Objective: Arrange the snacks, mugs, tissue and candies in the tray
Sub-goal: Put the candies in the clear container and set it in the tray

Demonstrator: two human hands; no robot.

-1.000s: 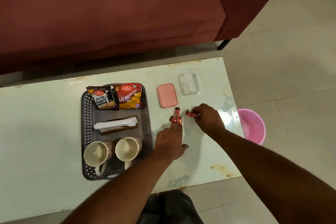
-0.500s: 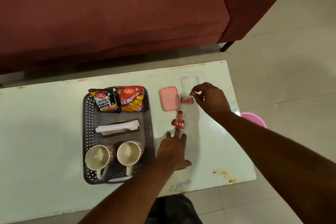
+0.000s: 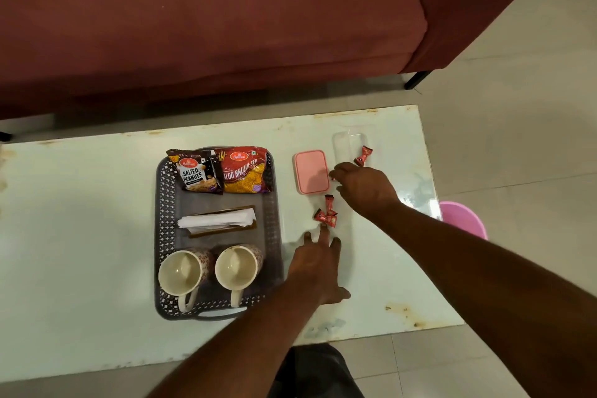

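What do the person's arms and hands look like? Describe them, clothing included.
The left hand and right hand are bare: no gloves, rings or watch show. The left forearm and right forearm are bare too, with no sleeve reaching into view.

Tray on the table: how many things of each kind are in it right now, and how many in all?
Snack packets: 2
Mugs: 2
Tissue stack: 1
Candies: 0 in the tray; all are outside it
Total in the tray: 5
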